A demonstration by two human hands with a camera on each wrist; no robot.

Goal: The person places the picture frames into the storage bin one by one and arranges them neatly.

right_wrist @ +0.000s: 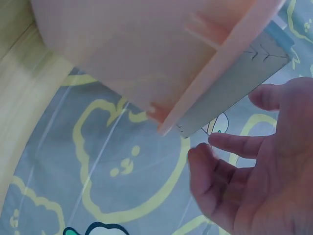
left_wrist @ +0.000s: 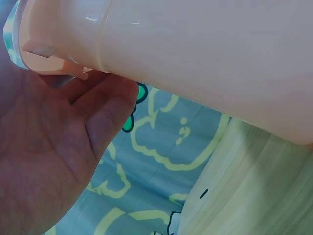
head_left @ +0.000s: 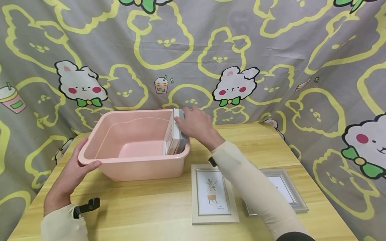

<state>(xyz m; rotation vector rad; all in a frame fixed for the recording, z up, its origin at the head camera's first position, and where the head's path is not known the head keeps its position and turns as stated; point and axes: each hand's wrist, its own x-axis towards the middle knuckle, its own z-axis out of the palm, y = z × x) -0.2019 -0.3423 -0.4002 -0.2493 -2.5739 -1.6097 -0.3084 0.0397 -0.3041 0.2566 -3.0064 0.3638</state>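
A pink plastic basin (head_left: 144,160) stands on the table, and my left hand (head_left: 73,170) holds its left rim, thumb over the outside near the front corner. Inside it, picture frames (head_left: 173,134) stand on edge against the right wall, seen edge-on with pale borders. My right hand (head_left: 197,124) is at the top of these frames. In the right wrist view, the thumb (right_wrist: 266,96) is right at the edge of a grey frame panel (right_wrist: 234,88), and the other fingers are loosely bent beside its corner.
A cream picture frame (head_left: 196,201) with a potted-plant print lies flat right of the basin. Beside it lies a silver-grey frame (head_left: 297,197), partly covered by my right forearm. A patterned curtain (head_left: 187,50) hangs behind the wooden table (head_left: 141,214).
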